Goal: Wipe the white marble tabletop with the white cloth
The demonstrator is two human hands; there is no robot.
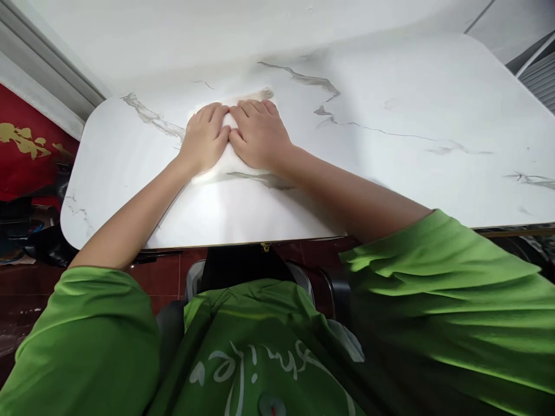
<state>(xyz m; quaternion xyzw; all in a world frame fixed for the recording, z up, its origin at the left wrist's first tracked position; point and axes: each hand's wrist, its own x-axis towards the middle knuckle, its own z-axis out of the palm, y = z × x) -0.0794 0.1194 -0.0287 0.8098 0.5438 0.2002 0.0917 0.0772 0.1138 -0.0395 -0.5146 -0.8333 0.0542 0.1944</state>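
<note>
White folded cloth: it lies on the marble-patterned table (411, 115), on the left part of the top, in from the near edge; the folded cloth (225, 160) shows between the palms.
Left hand: the left hand (206, 136) rests palm down on the cloth, fingers laid out toward the table's far side.
Right hand: the right hand (262, 136) lies likewise just beside it, not closed into a fist; whether fingertips pinch the cloth is hidden.
Thumbs: nearly meeting, a small gap of cloth between.
Pressure: best kept even through both palms, so neither side bunches.
Cloth edges: probably worth holding square to the table's near edge.
Arms: reaching over the table's near edge, sleeves green.
</note>
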